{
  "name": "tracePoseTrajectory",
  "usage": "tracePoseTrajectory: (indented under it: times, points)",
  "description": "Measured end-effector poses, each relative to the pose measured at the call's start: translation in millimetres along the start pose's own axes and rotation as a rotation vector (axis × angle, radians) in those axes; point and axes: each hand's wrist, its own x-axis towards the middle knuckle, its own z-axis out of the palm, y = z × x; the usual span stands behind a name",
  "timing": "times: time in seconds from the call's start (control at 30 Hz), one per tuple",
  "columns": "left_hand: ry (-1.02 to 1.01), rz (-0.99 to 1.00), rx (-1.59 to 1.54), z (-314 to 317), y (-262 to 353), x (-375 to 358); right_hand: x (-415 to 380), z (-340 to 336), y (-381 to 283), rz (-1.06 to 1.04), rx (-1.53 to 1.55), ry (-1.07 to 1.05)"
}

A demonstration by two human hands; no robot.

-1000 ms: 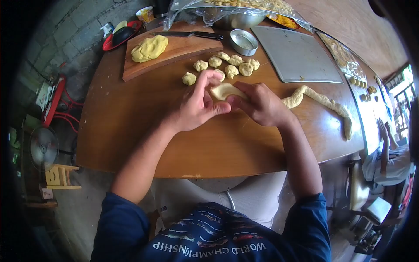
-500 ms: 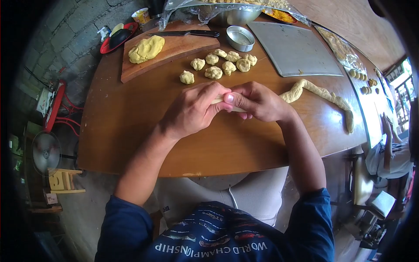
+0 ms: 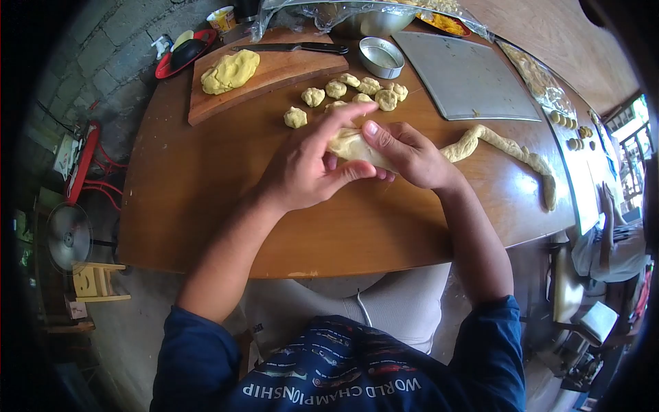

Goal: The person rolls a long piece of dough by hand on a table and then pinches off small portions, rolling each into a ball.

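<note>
A pale piece of dough point(image 3: 351, 147) is held between my two hands above the wooden table. My left hand point(image 3: 302, 165) cups it from the left, with the index finger and thumb spread and the other fingers partly hidden underneath. On the other side my right hand point(image 3: 408, 156) grips it, the thumb pressing on its top. Just beyond my hands lie several small dough balls point(image 3: 313, 97), a few partly covered by my left fingers. A long twisted dough rope point(image 3: 509, 145) stretches out to the right of my right hand.
A knife point(image 3: 302, 47) and a yellow dough lump point(image 3: 230, 72) rest on a cutting board point(image 3: 274, 81). Beyond the balls stands a round metal tin point(image 3: 381, 58), beside a grey metal tray point(image 3: 467, 79). Another person's arm point(image 3: 608, 226) shows at far right.
My left index finger and thumb have moved apart from their pinch. More of the dough piece now shows between my hands. The dough rope stays where it was.
</note>
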Motion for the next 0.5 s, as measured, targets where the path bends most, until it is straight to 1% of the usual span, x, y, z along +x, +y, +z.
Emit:
tracePoseTrajectory:
  times: [0.03,0.07,0.17,0.3,0.37,0.4,0.47,0.5]
  points:
    - [0.027,0.190,0.072,2.0,-1.3,1.9,0.8,1.1,1.1,-0.026,-0.011,-0.033]
    - [0.008,0.163,0.185,-1.0,-4.7,-1.4,1.9,1.5,2.0,-0.023,-0.011,-0.039]
    - [0.081,0.134,0.202,3.6,-2.4,-6.1,4.9,2.0,5.1,-0.027,-0.063,-0.063]
    - [0.107,0.139,0.129,2.3,-1.7,-6.1,6.3,3.8,7.5,-0.067,0.026,-0.082]
    - [0.088,-0.005,0.032,-0.7,4.1,-4.9,7.0,3.3,6.5,-0.089,0.075,-0.082]
    - [0.084,-0.002,0.033,-2.0,5.7,-4.0,6.7,3.6,6.6,-0.086,0.098,-0.078]
    - [0.079,-0.133,-0.060,-4.8,7.6,-2.9,5.6,3.2,6.8,-0.084,0.122,-0.070]
    - [0.076,-0.135,-0.061,-6.3,8.6,-2.6,5.1,3.2,6.8,-0.084,0.111,-0.050]
